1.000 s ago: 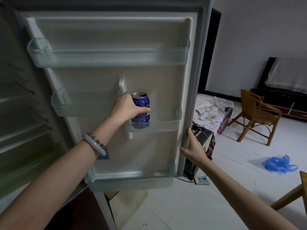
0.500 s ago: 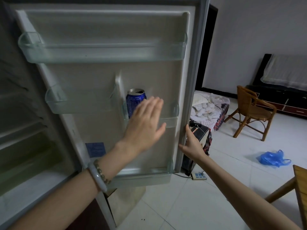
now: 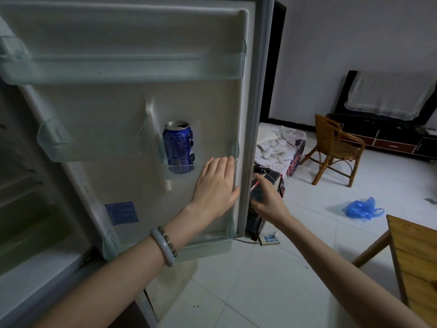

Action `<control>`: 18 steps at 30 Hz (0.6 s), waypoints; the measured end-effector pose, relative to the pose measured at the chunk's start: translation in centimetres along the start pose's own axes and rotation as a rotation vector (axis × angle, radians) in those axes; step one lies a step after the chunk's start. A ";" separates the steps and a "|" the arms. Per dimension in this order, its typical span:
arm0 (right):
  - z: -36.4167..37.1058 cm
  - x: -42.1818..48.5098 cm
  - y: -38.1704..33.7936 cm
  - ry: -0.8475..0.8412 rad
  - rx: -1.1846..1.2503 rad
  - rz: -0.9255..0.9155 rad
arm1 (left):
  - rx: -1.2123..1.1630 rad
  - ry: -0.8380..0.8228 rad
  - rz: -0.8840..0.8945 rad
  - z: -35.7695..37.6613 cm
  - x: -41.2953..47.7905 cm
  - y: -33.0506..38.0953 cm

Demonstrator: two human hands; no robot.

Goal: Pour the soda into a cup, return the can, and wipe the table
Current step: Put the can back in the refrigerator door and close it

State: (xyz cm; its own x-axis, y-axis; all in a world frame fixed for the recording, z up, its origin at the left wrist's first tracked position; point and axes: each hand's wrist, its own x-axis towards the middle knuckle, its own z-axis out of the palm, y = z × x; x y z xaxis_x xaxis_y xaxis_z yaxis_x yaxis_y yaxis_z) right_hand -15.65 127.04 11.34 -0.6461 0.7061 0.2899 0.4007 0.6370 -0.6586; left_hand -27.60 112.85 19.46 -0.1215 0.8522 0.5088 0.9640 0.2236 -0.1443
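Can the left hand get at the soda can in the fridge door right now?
Probably yes. The soda can stands upright in the door shelf, top exposed, and the open left hand is just below-right with nothing between.

Room was dim, w/ plain pale walls (image 3: 343,39) and a white tiled floor (image 3: 272,292); a dark doorway (image 3: 276,55) stood at the back. A rattan chair (image 3: 335,147) stood near a low dark cabinet (image 3: 390,140) along the far wall, w/ a white cloth (image 3: 387,95) draped over a dark-framed thing above it, and a heap of pale bedding (image 3: 276,143) lay left of the chair. A blue plastic bag (image 3: 363,209) and a power strip (image 3: 269,240) lay on the floor, well apart, & a wooden table (image 3: 416,256) showed at the rt edge
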 end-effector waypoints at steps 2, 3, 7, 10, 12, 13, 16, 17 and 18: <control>-0.8 -0.9 -0.4 0.016 -0.003 0.008 | 0.037 0.005 0.010 -0.1 -0.3 0.0; -1.0 -1.3 -0.6 0.031 -0.011 -0.004 | 0.041 0.021 0.011 -0.1 -0.6 -0.1; -1.9 -2.9 -1.5 0.066 -0.087 -0.072 | -0.001 0.089 0.040 -0.6 -2.0 -0.2; -1.9 -4.2 -2.0 0.085 -0.134 -0.098 | -0.019 0.148 0.069 -0.9 -3.7 -0.1; -1.7 -5.2 -2.4 0.084 -0.159 -0.129 | -0.009 0.168 0.071 -1.2 -4.9 -0.1; -1.6 -5.8 -2.6 0.078 -0.164 -0.146 | -0.005 0.169 0.067 -1.5 -5.6 0.1; -1.6 -7.7 -3.2 0.062 -0.175 -0.196 | 0.018 0.163 0.050 -2.6 -7.6 0.6; -1.7 -8.3 -3.4 0.069 -0.182 -0.222 | 0.025 0.160 0.043 -2.9 -8.2 0.8; -1.9 -8.8 -3.5 0.079 -0.189 -0.254 | 0.030 0.160 0.033 -3.2 -8.9 0.9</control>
State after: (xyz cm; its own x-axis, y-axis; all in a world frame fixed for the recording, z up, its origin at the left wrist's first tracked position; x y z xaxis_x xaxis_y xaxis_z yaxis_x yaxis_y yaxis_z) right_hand -10.11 119.17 12.38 -0.6913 0.5345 0.4862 0.3514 0.8367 -0.4201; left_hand -24.89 103.96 17.57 -0.0481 0.7740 0.6313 0.9589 0.2127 -0.1877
